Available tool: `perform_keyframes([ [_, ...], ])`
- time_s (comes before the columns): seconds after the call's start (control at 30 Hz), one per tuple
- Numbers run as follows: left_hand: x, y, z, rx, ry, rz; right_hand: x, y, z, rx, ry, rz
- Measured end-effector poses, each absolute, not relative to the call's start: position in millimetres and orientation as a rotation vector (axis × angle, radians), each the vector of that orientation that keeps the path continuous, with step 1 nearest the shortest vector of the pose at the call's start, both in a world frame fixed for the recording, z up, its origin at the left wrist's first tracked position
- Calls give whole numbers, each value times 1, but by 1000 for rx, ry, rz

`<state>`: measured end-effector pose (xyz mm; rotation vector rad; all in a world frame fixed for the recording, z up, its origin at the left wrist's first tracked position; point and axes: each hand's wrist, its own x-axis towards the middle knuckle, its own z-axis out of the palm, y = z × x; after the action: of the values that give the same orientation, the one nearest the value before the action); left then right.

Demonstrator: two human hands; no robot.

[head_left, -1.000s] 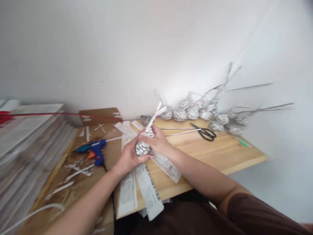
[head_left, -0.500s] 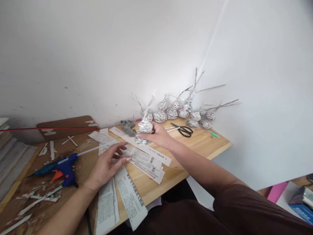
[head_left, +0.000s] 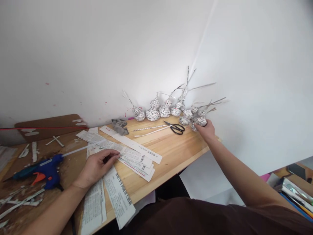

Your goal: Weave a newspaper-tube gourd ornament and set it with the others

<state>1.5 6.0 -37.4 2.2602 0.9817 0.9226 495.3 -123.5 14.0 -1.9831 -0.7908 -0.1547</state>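
Observation:
My right hand (head_left: 206,131) is closed around the lower bulb of a woven paper gourd (head_left: 201,121) at the right end of the table. Its thumb and fingers cover part of the bulb, and thin paper ends stick out at the top. Close beside it stands another paper gourd (head_left: 185,118). My left hand (head_left: 99,164) rests over the newspaper strips (head_left: 137,159), fingers curled. Its thumb and fingertips come together at the edge of a strip and appear to pinch it.
Several more paper gourds (head_left: 153,114) line the wall. Black-handled scissors (head_left: 177,129) and thin paper rods (head_left: 151,131) lie mid-table. Grey crumpled pieces (head_left: 119,126) sit behind the strips. A blue glue gun (head_left: 50,171) lies left on a brown board (head_left: 66,156) among scraps.
My right hand has carried the gourd from mid-table to the group on the right. My left hand's fingers have closed together at the newspaper strips. The view has shifted rightward.

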Motion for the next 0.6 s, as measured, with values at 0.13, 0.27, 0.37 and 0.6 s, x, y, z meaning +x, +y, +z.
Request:
perform_keyframes([
  [0.13, 1, 5, -40, 2337, 993, 918, 514, -109, 6, -2022, -718, -148],
  [0.27, 2, 3, -41, 2405, 991, 906, 515, -96, -6, -2037, -721, -147],
  [0.37, 2, 1, -40, 2433, 980, 907, 510, -99, -11, -2047, -766, -132],
  [0.6, 2, 1, -41, 2486, 988, 885, 517, -110, 4, -2151, -868, -41],
])
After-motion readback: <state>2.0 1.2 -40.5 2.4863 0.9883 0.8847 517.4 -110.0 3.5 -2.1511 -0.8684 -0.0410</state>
